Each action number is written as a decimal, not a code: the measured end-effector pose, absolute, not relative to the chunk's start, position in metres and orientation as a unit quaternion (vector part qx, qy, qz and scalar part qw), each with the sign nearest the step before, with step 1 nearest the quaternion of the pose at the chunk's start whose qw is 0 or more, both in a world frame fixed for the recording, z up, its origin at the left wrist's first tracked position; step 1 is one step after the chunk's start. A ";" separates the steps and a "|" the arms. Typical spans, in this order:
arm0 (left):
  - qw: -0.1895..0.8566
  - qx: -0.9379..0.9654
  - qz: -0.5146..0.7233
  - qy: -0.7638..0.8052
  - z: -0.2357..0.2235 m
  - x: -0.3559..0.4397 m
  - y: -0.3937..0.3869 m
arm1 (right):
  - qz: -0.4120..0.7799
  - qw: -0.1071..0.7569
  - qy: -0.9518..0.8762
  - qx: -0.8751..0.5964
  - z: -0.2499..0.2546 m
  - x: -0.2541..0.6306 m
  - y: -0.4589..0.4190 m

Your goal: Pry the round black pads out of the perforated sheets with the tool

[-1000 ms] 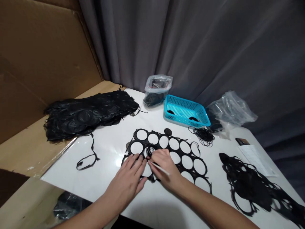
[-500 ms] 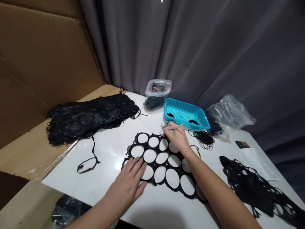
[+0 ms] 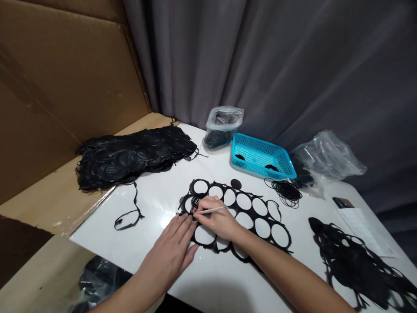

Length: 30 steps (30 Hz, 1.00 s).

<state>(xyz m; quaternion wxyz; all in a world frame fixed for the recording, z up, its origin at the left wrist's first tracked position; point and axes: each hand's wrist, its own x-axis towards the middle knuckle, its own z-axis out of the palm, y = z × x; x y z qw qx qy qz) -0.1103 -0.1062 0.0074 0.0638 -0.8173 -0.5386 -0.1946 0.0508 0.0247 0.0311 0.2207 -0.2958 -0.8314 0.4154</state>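
A black perforated sheet (image 3: 239,211) with rows of large round holes lies on the white table. My left hand (image 3: 177,237) is spread flat on its left end, fingers stretched out. My right hand (image 3: 216,219) is closed around a thin white stick-like tool (image 3: 210,211), whose tip is at the sheet just beside my left fingertips. A small bunch of thin black rings (image 3: 194,201) is by my right fingers, over a hole; whether they are held I cannot tell. A small black disc (image 3: 236,184) lies at the sheet's far edge.
Behind are a blue basket (image 3: 260,150) with black pieces, a clear bag (image 3: 224,119), a pile of black rings (image 3: 286,192) and another plastic bag (image 3: 332,154). A black sheet stack (image 3: 137,156) lies left, black scrap (image 3: 361,265) right, near a paper (image 3: 365,230).
My right hand has moved left and nearer, from the sheet's far edge to beside my left fingertips, with the white tool in it. My left hand stays flat on the sheet. The view has shifted slightly.
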 end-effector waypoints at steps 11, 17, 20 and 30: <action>0.070 -0.820 -0.200 -0.532 0.009 -0.111 -0.105 | 0.245 0.215 -0.918 -0.224 0.021 0.051 0.012; 0.061 -0.823 -0.189 -0.532 0.011 -0.109 -0.102 | 0.063 0.209 -0.950 -0.223 0.031 0.051 0.052; 0.056 -0.819 -0.192 -0.538 0.012 -0.108 -0.103 | 0.042 0.288 -0.868 -0.401 0.048 0.058 0.115; 0.043 -0.818 -0.169 -0.548 0.029 -0.111 -0.061 | 0.389 0.273 -0.809 -0.346 0.040 0.055 0.114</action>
